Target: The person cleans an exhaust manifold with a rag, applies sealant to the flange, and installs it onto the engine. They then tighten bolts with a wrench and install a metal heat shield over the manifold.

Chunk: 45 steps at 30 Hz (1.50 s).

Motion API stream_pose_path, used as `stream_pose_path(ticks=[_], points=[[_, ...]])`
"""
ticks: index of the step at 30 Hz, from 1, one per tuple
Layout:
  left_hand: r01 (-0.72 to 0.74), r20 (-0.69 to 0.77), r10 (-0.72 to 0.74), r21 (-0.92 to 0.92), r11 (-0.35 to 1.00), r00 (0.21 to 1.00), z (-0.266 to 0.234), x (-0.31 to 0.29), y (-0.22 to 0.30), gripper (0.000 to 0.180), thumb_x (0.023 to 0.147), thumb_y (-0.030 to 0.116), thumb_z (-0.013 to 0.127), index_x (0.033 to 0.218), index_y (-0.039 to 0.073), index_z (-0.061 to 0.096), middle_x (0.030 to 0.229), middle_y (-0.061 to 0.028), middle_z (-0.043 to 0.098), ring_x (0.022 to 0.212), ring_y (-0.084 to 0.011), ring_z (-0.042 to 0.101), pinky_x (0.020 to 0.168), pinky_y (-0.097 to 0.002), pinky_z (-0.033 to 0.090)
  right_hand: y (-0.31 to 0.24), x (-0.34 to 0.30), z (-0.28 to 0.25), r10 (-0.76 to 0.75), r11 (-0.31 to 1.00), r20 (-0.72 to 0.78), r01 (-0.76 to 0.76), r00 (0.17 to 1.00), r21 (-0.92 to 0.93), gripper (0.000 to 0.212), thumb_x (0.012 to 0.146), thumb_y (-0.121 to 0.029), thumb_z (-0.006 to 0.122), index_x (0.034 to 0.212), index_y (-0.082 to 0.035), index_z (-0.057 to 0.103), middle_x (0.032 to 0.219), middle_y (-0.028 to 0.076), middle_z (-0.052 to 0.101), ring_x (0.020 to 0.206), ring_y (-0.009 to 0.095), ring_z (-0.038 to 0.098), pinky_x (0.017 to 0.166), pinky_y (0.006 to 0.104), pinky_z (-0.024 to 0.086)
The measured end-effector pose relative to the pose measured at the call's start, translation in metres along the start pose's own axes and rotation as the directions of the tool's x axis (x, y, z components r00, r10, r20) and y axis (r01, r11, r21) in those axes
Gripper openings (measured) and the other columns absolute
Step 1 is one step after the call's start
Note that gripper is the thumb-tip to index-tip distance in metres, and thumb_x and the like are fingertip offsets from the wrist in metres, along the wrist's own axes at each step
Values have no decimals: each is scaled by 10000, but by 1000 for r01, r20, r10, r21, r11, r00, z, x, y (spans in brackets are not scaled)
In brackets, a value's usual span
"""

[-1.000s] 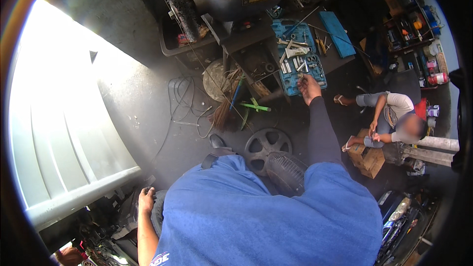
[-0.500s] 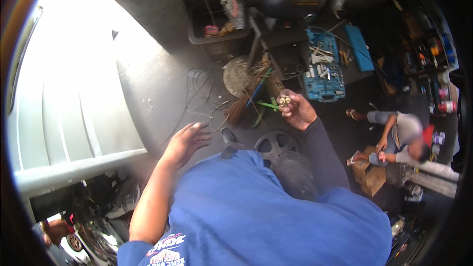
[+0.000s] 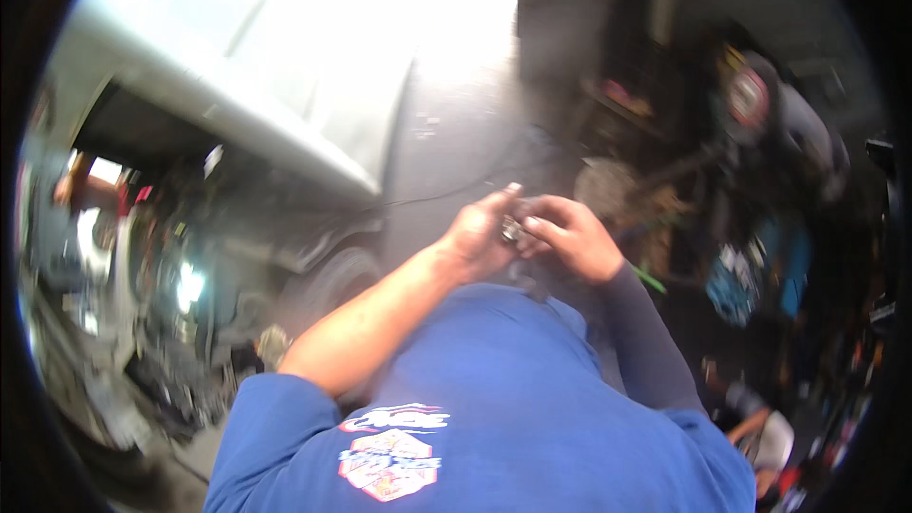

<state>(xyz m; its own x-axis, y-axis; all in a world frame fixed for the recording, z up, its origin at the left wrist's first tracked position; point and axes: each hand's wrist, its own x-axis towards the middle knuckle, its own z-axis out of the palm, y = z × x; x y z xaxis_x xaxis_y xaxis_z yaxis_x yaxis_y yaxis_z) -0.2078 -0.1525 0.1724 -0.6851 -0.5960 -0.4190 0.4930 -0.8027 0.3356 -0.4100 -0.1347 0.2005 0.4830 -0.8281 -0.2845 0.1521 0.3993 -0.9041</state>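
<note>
Both my hands meet in front of my blue shirt, at the middle of the head view. Between their fingers are small shiny metal pieces (image 3: 511, 229), brass-coloured and roundish in the earlier frame; motion smears their exact shape now. My left hand (image 3: 478, 234) has its fingers curled round them from the left, the thumb side up. My right hand (image 3: 576, 238), under a dark sleeve, pinches at the same pieces from the right. The fingertips overlap there, so part of the pieces is hidden.
A pale vehicle panel (image 3: 285, 104) stands at the far left, with a wheel (image 3: 337, 285) under it. To the right are a bench grinder (image 3: 760, 109), a blue tool case (image 3: 736, 285) and a seated person (image 3: 768, 437). A thin cable (image 3: 446, 195) crosses the floor.
My view has swung left toward the vehicle. My right hand, holding the brass-coloured pieces, has come in to meet my left hand, which was empty with its fingers spread and has closed round them.
</note>
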Motion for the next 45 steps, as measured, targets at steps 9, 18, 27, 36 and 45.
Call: stream_pose_path(ticks=[9,18,27,36,45], points=[[-359,-284,286,-254,898,915,-134,-159,17,377,1125,386,550,1152,62,738,1074,-74,784,989,-238,747,927,-408,601,11,81,214,-51,750,227,188,973,-635,274,932,25,715,1204,45,691,1067,161,802,988,222,807,869,346,646],[-610,-580,391,-243,754,715,-246,-348,1,450,1099,447,582,1288,70,739,1242,-100,764,1139,-260,708,1072,-453,520,90,161,394,34,616,703,539,710,-574,311,904,-92,751,1201,-6,710,1081,247,757,1017,465,722,914,512,584],[-818,-711,434,-366,444,553,-297,-434,-5,354,1099,432,589,1030,108,712,862,-28,699,736,-169,670,666,-313,543,89,239,507,193,631,884,636,425,-443,351,906,-127,748,1230,-3,695,1111,236,740,1028,421,740,911,479,604],[-887,-886,140,-407,220,441,-329,-474,74,443,1090,504,582,806,166,544,577,65,354,462,-95,328,456,-257,254,127,355,598,415,687,909,638,47,-347,408,968,-293,742,1270,-25,692,1200,218,742,1118,419,717,980,486,572],[-978,-931,340,-177,-108,131,-380,-460,121,484,1143,444,451,1378,55,619,1360,-117,690,1264,-290,671,1089,-470,538,158,471,709,559,658,801,702,-213,-273,453,849,-357,789,1156,-32,715,1148,220,713,1096,417,707,959,501,568]])
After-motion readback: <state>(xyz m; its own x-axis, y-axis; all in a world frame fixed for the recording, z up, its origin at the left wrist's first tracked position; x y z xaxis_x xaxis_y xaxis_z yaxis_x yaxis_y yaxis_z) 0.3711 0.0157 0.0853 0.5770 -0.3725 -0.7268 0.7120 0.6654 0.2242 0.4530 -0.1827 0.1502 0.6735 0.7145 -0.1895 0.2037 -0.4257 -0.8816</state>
